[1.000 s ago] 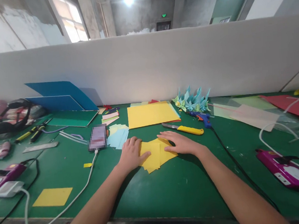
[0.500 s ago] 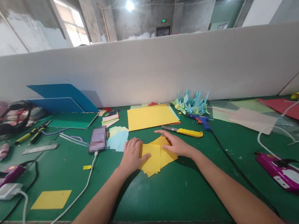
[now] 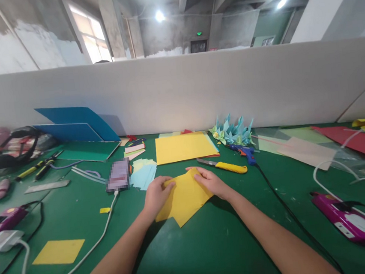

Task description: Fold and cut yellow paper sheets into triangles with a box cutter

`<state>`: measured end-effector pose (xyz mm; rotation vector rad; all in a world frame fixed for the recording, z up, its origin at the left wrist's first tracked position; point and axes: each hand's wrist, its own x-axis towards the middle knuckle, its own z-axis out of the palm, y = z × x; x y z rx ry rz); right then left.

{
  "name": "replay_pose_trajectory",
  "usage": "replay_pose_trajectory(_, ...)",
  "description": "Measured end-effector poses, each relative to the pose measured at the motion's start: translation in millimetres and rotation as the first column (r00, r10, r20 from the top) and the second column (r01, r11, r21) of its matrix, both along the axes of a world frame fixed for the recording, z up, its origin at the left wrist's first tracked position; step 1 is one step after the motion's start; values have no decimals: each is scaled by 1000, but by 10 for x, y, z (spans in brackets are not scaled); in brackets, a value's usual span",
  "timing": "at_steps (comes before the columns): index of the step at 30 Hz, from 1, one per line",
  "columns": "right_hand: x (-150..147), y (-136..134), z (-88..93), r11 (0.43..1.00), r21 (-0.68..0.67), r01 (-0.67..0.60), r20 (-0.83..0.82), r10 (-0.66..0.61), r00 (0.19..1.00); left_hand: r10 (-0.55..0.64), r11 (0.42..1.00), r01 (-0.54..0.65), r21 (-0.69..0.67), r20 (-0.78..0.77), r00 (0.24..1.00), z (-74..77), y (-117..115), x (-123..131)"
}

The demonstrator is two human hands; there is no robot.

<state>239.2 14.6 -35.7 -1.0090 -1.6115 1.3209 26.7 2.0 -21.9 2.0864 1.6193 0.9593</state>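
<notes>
Green bench, kinda cluttered: left hand and right hand both have fingers pinching yellow paper sheets between front and back edges (utility knife lies nearer the back).

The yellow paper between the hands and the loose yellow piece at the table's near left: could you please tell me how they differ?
The yellow paper is held by the left hand and right hand, while the yellow piece lies flat on the green table, untouched. The paper shows an uneven, pointed near edge; the piece has a plain four-sided outline. In this view, the paper looks larger than the piece. Both are yellow.
</notes>
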Motion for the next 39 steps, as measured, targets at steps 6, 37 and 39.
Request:
replay_pose_trajectory(6,-52,-19,-10,999,-26,45,-1,-45,999,24,999,-21,-37,87,996,2,4,23)
replay_pose_trajectory(37,33,61,-130,995,54,86,-217,-72,974,-161,979,199,-53,403,901,-231,52,39)
replay_pose_trajectory(39,19,81,-136,989,83,123,-197,-105,975,-138,985,167,-35,406,903,-243,57,48)
